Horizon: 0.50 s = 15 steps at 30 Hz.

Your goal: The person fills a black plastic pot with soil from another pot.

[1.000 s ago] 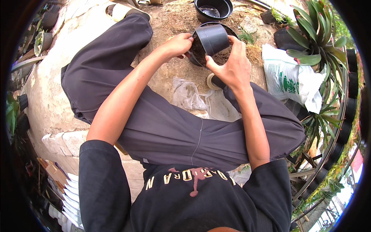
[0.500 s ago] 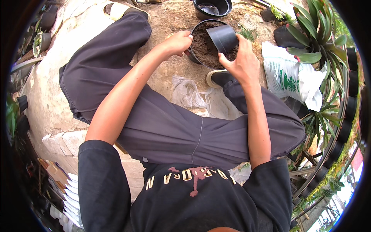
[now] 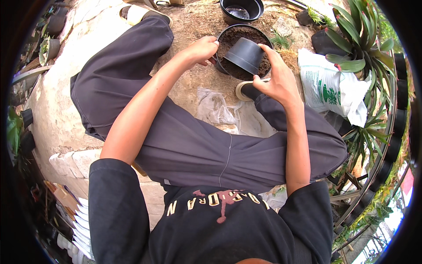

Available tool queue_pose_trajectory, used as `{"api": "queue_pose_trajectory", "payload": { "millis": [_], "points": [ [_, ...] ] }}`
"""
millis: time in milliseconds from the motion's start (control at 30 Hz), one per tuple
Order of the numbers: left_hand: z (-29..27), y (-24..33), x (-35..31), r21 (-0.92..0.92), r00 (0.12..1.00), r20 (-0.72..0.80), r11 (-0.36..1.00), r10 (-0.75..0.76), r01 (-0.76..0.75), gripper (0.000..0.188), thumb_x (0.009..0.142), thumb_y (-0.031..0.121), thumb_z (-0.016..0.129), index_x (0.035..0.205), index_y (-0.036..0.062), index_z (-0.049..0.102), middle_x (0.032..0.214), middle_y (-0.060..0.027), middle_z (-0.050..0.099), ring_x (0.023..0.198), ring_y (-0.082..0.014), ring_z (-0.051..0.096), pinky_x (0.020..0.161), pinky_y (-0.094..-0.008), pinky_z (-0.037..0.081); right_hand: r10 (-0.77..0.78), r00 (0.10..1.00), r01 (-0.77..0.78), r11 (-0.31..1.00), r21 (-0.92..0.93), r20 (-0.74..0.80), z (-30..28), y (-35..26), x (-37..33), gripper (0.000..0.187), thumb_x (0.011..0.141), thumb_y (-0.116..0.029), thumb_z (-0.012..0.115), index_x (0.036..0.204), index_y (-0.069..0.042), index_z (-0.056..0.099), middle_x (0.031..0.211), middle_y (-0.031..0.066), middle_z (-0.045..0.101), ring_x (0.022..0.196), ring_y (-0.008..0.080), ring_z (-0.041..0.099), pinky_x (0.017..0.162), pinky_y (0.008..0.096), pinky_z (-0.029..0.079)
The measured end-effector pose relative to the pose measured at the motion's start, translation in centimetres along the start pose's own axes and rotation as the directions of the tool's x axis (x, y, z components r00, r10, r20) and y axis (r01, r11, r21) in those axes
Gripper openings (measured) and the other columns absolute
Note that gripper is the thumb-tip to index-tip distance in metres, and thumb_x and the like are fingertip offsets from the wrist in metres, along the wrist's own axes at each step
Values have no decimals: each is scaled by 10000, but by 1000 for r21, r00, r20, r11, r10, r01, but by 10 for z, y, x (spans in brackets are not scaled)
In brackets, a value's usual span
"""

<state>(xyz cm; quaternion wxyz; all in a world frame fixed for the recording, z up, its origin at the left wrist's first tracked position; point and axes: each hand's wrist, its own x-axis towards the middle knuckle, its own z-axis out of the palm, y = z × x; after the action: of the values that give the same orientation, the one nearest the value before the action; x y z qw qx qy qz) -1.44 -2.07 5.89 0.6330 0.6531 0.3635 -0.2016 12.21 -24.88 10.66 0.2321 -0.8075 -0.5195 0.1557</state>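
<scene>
The right hand [image 3: 278,81] has its fingers clamped on a small black pot [image 3: 246,55], tilted over the soil-filled basin [image 3: 263,37] beyond the fingertips; the left hand [image 3: 203,49] curls around the basin's near rim.

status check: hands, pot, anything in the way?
Left hand on rim of soil-filled pot. Right hand grips small black pot, tipped over the soil. Nothing blocking.
</scene>
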Motion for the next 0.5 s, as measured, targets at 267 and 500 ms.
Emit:
{"api": "queue_pose_trajectory", "payload": {
  "millis": [267, 500],
  "points": [
    [2, 3, 9, 110, 992, -86, 990, 93, -83, 553, 1103, 283, 415, 1583, 8, 421, 1543, -187, 532, 1301, -305, 618, 1032, -463, 541, 15, 997, -24, 993, 113, 78, -29, -9, -9, 766, 768, -42, 650, 1518, -137, 524, 1535, 145, 570, 1314, 356, 623, 991, 402, 563],
    [14, -6, 28, 322, 923, -282, 932, 263, -167, 539, 1086, 270, 428, 1557, 8, 440, 1507, -278, 492, 1431, -419, 485, 1206, -499, 376, 44, 999, -47, 991, 127, 25, -38, -4, -15, 740, 761, 5, 618, 1483, -157, 597, 1555, 126, 575, 1237, 306, 667, 834, 340, 574]
  ]
}}
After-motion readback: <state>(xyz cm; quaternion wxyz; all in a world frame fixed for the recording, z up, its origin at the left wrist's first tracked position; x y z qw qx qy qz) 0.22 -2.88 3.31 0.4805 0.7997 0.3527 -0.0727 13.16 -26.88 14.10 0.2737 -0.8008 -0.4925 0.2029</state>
